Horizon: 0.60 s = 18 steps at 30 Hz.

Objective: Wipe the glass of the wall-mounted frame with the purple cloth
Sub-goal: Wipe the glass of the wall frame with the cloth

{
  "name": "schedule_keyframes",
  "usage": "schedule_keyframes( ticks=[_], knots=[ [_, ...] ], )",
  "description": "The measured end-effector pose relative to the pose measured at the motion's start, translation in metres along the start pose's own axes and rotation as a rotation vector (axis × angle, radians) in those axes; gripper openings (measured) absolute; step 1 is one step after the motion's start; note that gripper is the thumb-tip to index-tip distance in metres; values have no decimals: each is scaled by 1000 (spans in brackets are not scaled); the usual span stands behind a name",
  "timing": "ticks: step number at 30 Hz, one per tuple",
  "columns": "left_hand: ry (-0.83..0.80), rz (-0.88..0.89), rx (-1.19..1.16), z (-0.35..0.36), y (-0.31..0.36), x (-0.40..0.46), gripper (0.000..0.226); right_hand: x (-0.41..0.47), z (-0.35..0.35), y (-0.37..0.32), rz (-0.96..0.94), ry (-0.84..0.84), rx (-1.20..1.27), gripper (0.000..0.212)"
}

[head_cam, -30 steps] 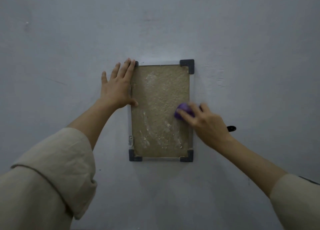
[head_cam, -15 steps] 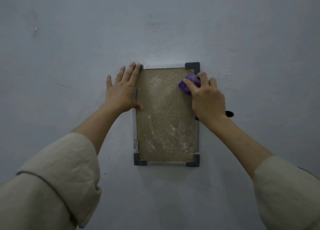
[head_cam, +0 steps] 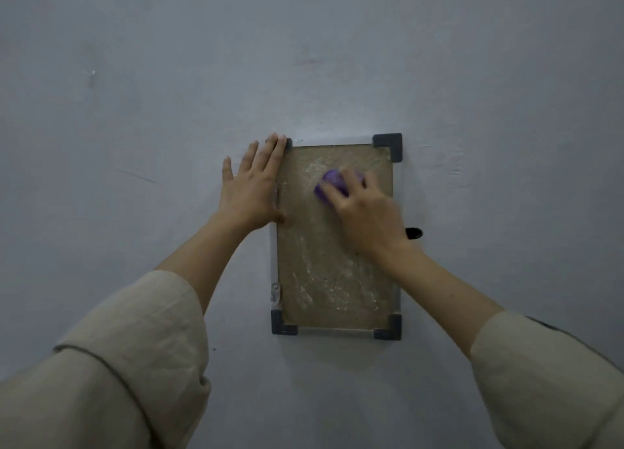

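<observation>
You're mid-wipe: right hand point(head_cam: 366, 209) clutching the bunched purple cloth point(head_cam: 332, 184) on the smeared rectangular glass frame point(head_cam: 337, 263) (left hand point(head_cam: 251, 188) flat, bracing), so sweep downward next.

Frame point(head_cam: 337, 246): clear glossy glass, smeared whitish, over rough tan fibrous backing; matt dark plastic corner caps point(head_cam: 388, 146). Purple cloth point(head_cam: 332, 185) soft, bunched. Wall point(head_cam: 169, 111) around frame: matt grey paint.

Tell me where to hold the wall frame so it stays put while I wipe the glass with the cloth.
Brace the frame on its left edge, coming from the left as the left hand does, palm flat with fingers toward the top-left corner. It hangs flat against the wall, so pressing probably works better than gripping, and that keeps the glass free for the right hand and purple cloth.
</observation>
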<state>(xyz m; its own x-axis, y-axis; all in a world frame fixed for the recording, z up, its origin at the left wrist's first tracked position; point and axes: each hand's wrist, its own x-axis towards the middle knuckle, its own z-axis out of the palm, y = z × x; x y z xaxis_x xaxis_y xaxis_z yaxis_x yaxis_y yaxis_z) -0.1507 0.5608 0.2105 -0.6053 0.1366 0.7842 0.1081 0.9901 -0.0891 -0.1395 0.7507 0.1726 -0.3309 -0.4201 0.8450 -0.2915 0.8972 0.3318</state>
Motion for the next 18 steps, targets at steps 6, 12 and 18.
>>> schedule_keyframes(
  ticks=[6, 12, 18],
  knots=[
    [19, 20, 26, 1, -4, 0, 127, 26, -8, 8, 332, 134, 70, 42],
    [29, 46, 53, 2, -8, 2, 130, 20, 3, -14, -58, 20, 32, 39],
    [27, 91, 60, 2, -14, 2, 133, 36, -7, -17, 238, 121, 52, 39]
  ],
)
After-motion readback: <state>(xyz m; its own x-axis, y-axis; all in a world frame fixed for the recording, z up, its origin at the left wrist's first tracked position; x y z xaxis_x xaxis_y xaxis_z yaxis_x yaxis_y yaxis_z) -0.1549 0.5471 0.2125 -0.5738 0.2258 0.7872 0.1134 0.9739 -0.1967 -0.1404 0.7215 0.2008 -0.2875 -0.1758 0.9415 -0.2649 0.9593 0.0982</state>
